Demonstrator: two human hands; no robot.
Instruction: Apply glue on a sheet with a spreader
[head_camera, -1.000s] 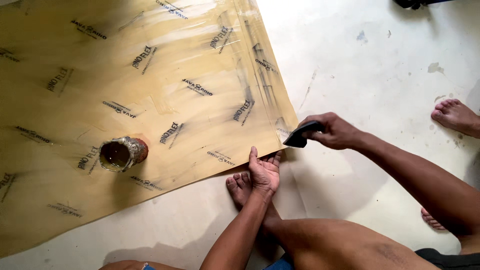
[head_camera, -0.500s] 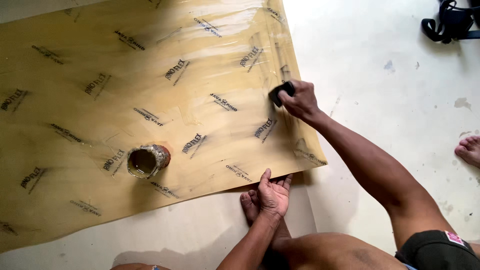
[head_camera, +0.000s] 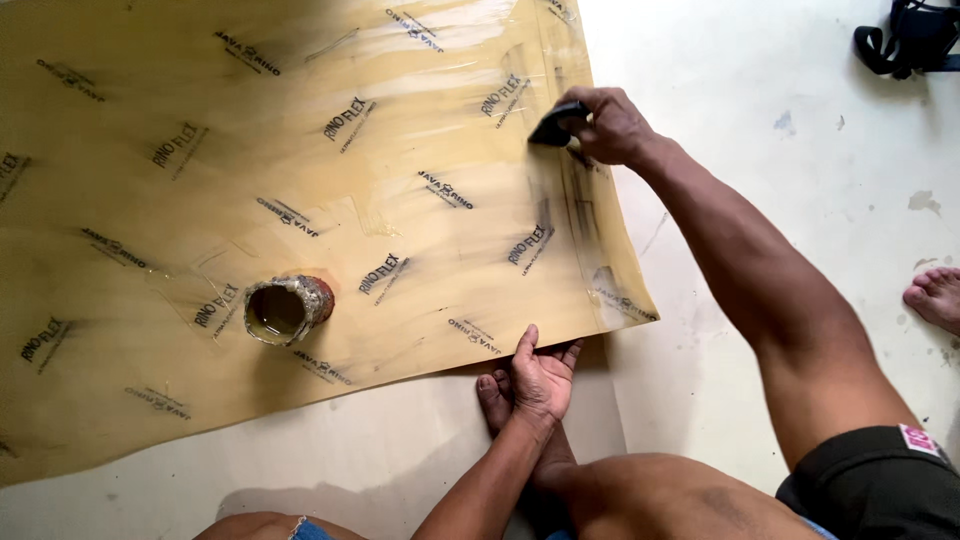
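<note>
A person's right hand (head_camera: 612, 125) is gripping a small dark spreader (head_camera: 557, 124) in closed fingers near the tan sheet's (head_camera: 300, 200) right edge, while the left hand (head_camera: 540, 378), fingers spread, is pinning its near edge flat against the floor (head_camera: 760, 200), beside a glue-crusted can (head_camera: 287, 308).

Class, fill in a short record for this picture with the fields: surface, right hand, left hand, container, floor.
surface: large tan sheet with printed marks, lying flat
right hand: right hand presses a dark spreader on the sheet near its right edge
left hand: left hand rests at the sheet's near edge
container: open tin standing on the sheet
floor: pale floor
</note>
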